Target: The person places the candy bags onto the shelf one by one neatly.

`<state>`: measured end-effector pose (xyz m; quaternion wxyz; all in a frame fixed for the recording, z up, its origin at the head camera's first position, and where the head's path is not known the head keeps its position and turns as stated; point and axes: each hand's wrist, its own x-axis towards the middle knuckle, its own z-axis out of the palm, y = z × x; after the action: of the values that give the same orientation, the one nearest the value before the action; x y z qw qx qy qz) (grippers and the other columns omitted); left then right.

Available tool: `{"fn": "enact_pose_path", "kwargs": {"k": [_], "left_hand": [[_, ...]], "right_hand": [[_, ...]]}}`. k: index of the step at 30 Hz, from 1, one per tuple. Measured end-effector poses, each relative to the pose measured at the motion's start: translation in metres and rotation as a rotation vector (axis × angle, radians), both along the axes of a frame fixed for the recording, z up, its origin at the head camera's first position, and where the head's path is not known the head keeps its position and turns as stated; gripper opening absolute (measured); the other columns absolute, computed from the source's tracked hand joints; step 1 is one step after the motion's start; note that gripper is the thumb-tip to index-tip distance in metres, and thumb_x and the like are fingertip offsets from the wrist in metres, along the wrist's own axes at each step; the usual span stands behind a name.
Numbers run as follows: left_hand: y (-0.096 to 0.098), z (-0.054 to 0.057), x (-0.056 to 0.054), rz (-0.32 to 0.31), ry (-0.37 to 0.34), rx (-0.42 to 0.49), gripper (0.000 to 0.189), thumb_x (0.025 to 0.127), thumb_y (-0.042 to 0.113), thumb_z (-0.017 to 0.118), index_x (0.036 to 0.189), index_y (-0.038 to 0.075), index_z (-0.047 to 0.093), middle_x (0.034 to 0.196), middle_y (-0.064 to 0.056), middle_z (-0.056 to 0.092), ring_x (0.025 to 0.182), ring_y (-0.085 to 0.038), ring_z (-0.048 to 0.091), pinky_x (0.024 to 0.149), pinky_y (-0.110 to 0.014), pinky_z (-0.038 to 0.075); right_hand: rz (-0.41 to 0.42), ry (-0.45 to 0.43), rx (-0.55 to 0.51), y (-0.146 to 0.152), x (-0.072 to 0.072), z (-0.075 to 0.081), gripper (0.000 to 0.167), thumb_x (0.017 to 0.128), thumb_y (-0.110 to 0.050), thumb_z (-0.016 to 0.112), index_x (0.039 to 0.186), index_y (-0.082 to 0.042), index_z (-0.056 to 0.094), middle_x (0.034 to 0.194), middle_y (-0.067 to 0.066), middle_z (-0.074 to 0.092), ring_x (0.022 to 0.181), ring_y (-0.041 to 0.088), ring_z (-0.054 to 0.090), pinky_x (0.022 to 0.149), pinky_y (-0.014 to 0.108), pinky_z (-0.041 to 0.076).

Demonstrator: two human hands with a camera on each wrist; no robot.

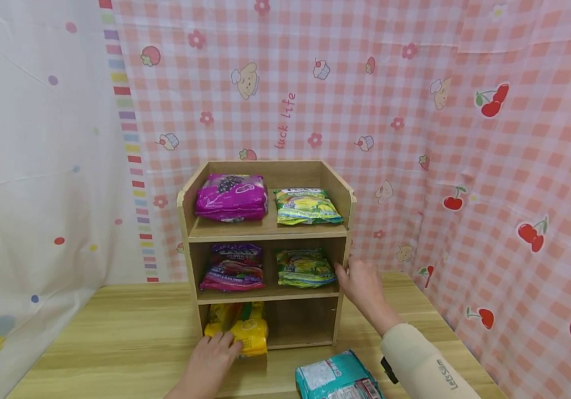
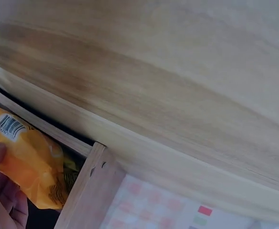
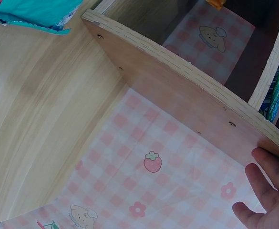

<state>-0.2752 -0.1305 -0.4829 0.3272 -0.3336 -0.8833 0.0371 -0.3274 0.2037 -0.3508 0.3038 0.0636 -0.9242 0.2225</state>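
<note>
A small wooden shelf unit (image 1: 268,237) with three levels stands on the table. My left hand (image 1: 210,357) holds a yellow snack bag (image 1: 251,332) at the bottom left compartment, its front end sticking out past the shelf edge. In the left wrist view, the thumb lies on the bag (image 2: 29,157) near a barcode, with the fingers on its other side. My right hand (image 1: 362,285) grips the unit's right side panel at the middle level. In the right wrist view, its fingers (image 3: 265,186) lie along the outer face; the thumb is hidden there.
A purple bag (image 1: 232,198) and a green-yellow bag (image 1: 307,206) lie on the top level. On the middle level are a dark purple bag (image 1: 234,269) and another green-yellow bag (image 1: 305,269). A teal bag (image 1: 337,377) lies on the table (image 1: 131,327) in front. Patterned cloth hangs behind.
</note>
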Motion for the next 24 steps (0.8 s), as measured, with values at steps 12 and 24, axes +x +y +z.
{"fn": "enact_pose_path", "kwargs": {"k": [12,24], "left_hand": [[0.002,0.001,0.007,-0.087,0.037,-0.035,0.026,0.074,0.010,0.081,0.098,0.014,0.070,0.093,-0.003,0.061,0.080,-0.019,0.060,0.062,-0.033,0.051],[0.008,-0.013,0.025,-0.064,-0.067,-0.086,0.042,0.083,0.038,0.077,0.111,0.008,0.071,0.093,-0.003,0.056,0.079,-0.016,0.055,0.062,-0.027,0.049]], "right_hand": [[-0.001,-0.010,-0.005,0.000,0.000,0.002,0.043,0.095,-0.022,0.064,0.059,-0.011,0.044,0.050,0.002,0.043,0.045,0.018,0.041,0.043,0.032,0.033],[-0.005,0.000,-0.006,0.000,0.001,0.002,0.041,0.095,-0.022,0.065,0.060,-0.010,0.045,0.051,0.003,0.044,0.045,0.018,0.042,0.042,0.032,0.034]]}}
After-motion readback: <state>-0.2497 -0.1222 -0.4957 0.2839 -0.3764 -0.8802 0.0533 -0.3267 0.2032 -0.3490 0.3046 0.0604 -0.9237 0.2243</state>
